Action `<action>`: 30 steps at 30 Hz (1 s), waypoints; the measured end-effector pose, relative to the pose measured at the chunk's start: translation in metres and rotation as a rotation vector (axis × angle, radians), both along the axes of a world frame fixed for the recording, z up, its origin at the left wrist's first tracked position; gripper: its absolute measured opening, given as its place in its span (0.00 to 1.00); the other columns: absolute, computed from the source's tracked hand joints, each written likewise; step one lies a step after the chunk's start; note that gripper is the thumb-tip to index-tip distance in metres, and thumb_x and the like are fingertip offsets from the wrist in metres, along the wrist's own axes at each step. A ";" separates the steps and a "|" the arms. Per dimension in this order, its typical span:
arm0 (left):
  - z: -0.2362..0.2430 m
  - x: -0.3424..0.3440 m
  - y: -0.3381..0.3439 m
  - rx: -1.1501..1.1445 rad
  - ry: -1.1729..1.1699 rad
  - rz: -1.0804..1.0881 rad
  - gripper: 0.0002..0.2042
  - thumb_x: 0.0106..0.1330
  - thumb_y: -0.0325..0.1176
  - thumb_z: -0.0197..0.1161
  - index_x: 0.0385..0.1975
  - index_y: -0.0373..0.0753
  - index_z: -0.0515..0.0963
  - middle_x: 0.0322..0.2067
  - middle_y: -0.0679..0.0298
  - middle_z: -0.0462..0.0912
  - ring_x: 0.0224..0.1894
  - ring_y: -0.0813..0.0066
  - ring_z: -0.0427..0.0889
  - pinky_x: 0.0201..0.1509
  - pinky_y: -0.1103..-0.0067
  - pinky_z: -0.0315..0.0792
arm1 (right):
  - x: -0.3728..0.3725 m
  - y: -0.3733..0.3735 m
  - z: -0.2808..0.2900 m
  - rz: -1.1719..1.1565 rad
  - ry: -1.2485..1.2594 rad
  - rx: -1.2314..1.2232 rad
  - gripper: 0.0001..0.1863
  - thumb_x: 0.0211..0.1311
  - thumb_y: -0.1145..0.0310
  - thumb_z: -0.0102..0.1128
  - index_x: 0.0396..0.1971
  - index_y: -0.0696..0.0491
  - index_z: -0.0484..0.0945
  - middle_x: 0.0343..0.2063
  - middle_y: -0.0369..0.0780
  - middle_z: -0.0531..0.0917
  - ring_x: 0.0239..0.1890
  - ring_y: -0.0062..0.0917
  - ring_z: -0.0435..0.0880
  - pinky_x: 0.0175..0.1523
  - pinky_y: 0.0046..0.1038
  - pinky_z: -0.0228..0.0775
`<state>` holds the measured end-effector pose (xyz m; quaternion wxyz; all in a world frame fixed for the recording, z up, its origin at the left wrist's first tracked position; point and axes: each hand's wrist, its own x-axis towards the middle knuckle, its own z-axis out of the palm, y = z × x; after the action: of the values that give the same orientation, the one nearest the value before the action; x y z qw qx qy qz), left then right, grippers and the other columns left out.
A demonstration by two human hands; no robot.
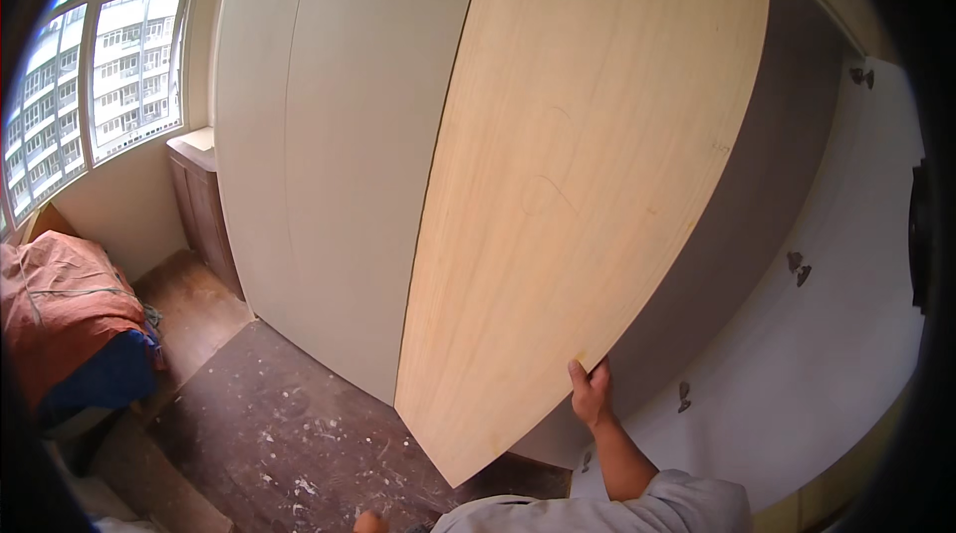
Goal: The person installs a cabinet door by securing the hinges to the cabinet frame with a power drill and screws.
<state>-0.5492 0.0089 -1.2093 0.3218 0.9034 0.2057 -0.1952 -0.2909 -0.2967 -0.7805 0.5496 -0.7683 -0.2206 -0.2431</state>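
Note:
A tall, pale wood-grain panel [558, 234] stands in front of me, with a few thin pencil-like marks on its face. On its lower right edge my right hand [592, 390] is closed, the thumb on the front face and the other fingers mostly hidden behind. Along its left side the wood panel meets flat beige door-like panels [349, 155]. Only a small part of my left hand [370, 522] shows at the bottom edge, low over the floor. Its fingers cannot be made out.
To the right, a white door [846, 234] carries several metal hinges [799, 269]; a grey-brown surface lies behind the wood panel. The dark floor [269, 424] is spattered white. At left are an orange cloth-covered pile [70, 294], a brown cabinet [204, 205] and a window [134, 60].

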 end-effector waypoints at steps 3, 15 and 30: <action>-0.038 -0.043 0.014 0.265 0.203 -0.092 0.17 0.65 0.45 0.54 0.46 0.43 0.80 0.46 0.59 0.81 0.50 0.67 0.80 0.50 0.73 0.74 | 0.012 -0.009 -0.002 0.001 -0.006 0.025 0.18 0.64 0.69 0.54 0.49 0.64 0.66 0.45 0.47 0.75 0.47 0.31 0.75 0.53 0.31 0.66; -0.091 -0.085 -0.013 0.070 0.070 0.194 0.22 0.56 0.49 0.59 0.33 0.31 0.81 0.39 0.43 0.80 0.47 0.49 0.78 0.52 0.64 0.72 | 0.062 -0.040 -0.001 -0.128 0.046 0.099 0.23 0.58 0.74 0.62 0.52 0.63 0.66 0.48 0.42 0.76 0.50 0.26 0.75 0.56 0.26 0.64; -0.005 -0.146 -0.018 -0.122 0.165 0.522 0.15 0.54 0.39 0.62 0.33 0.32 0.81 0.36 0.45 0.82 0.43 0.51 0.81 0.49 0.67 0.73 | 0.113 -0.088 -0.023 -0.245 0.089 0.072 0.22 0.58 0.65 0.66 0.47 0.64 0.73 0.44 0.41 0.80 0.44 0.23 0.78 0.50 0.23 0.69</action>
<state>-0.6951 -0.0087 -1.2139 0.3971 0.7798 0.4448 -0.1906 -0.1782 -0.3844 -0.8036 0.5523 -0.7792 -0.0917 -0.2816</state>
